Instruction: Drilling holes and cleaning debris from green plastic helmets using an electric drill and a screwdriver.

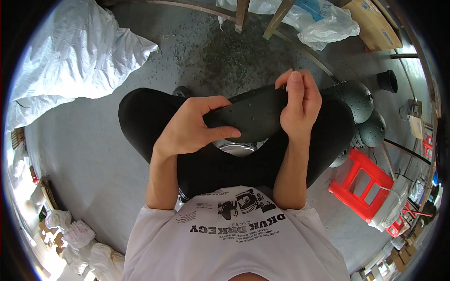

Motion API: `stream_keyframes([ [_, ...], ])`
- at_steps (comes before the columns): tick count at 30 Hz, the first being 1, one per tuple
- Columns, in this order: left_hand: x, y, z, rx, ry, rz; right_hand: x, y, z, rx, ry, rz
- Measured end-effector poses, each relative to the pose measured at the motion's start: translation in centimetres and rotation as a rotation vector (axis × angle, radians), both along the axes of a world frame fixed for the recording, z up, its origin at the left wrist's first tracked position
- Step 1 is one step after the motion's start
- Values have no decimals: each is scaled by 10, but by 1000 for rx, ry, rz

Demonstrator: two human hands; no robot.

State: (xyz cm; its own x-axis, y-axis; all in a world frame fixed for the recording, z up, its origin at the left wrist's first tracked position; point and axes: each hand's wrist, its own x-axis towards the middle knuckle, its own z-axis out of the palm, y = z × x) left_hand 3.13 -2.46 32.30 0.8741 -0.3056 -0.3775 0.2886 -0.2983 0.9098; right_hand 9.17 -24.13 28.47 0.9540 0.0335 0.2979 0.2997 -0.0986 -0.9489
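A dark green, curved shell with small holes (255, 114) is held in front of me, above my lap, its smooth side toward me. My left hand (192, 124) grips its left end, thumb on the near face and fingers over the far edge. Around its right end my right hand (300, 103) is closed, thumb raised along the rim. Below the shell, between my legs, part of a shiny metal thing (238, 148) shows; the rest of it is hidden.
Several similar dark green perforated domes (356, 100) are piled beside my right knee. A red plastic stool (363, 185) stands at the right. Far right are a black bucket (387, 81) and a cardboard box (372, 23). Dark scraps (225, 58) litter the floor ahead; a white sack (79, 51) lies at left.
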Motion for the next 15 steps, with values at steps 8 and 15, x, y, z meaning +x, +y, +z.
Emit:
stream_keyframes([
  [8, -15, 4, -11, -294, -227, 50, 8, 2, 9, 137, -267, -143],
  [15, -14, -2, -14, -556, -214, 328, -24, -9, 28, 11, -323, 212],
])
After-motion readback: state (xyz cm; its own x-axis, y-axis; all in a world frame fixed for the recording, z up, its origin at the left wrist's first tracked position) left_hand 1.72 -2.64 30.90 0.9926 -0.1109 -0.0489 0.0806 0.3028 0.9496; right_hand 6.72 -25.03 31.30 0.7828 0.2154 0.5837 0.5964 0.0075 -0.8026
